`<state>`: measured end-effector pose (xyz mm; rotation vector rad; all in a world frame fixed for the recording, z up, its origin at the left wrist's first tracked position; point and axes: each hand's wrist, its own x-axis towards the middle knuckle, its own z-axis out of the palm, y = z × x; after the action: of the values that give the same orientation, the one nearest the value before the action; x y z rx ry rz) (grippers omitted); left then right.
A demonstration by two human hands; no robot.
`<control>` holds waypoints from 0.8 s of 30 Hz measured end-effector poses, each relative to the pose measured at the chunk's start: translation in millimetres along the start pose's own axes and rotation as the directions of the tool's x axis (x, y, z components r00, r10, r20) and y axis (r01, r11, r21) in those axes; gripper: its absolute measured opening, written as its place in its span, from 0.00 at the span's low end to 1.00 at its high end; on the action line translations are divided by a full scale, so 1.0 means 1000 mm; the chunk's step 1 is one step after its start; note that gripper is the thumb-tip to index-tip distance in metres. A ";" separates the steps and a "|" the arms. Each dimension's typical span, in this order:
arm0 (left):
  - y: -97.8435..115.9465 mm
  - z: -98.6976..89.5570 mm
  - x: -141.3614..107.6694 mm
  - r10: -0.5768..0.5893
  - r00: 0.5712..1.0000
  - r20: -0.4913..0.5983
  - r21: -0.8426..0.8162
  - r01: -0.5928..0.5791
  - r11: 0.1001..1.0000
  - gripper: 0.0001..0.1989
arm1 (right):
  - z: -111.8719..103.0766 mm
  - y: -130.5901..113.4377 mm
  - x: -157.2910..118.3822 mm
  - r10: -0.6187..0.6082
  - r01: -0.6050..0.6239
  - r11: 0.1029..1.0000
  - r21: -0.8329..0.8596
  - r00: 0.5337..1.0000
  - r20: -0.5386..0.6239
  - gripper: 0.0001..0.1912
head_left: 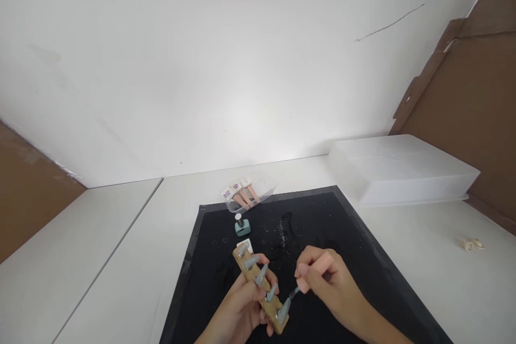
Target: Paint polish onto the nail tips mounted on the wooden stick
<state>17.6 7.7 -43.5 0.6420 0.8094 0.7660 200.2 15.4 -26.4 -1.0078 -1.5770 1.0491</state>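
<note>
My left hand (245,301) is wrapped round a narrow wooden strip (278,322), which it holds at a slant. Along the strip stand several grey false nails (261,275), pointed and spaced apart. Between the thumb and fingers of my right hand (332,287), a nail polish brush (314,273) with a pink handle is pinched. Its dark bristle end reaches the tip of the nail nearest me, touching or almost so. Beyond the strip sits a small teal bottle (242,227) with a dark neck and a white top. Part of a white item (246,245) shows behind the strip's far end.
A black mat (306,215) lies on the white table (149,258). At its back edge, a clear tray (264,191) holds several pink-handled items (245,196). A translucent white bin (411,172) stands at the back right, with small cream pieces (471,244) in front of it.
</note>
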 end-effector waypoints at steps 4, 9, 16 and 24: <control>0.003 0.002 0.001 -0.015 1.000 -0.004 -0.002 0.015 1.000 0.16 | 0.000 -0.002 -0.003 -0.030 0.031 1.000 -0.003 0.988 0.154 0.15; 0.002 0.001 0.000 -0.025 1.000 0.000 -0.038 0.025 0.999 0.16 | 0.002 0.002 0.000 -0.024 0.024 1.000 -0.020 1.000 0.011 0.22; 0.006 0.001 -0.001 -0.028 1.000 0.008 -0.053 0.028 0.998 0.16 | -0.001 -0.007 0.000 -0.113 0.106 0.993 0.061 0.985 0.134 0.20; 0.001 -0.002 0.002 -0.025 1.000 0.013 -0.070 0.026 0.997 0.16 | 0.003 -0.002 0.000 -0.009 0.013 0.997 -0.079 0.999 0.050 0.19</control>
<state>16.6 10.0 -44.0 0.5717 0.7754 0.7634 197.2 14.9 -25.2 -1.0321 -1.6738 1.0183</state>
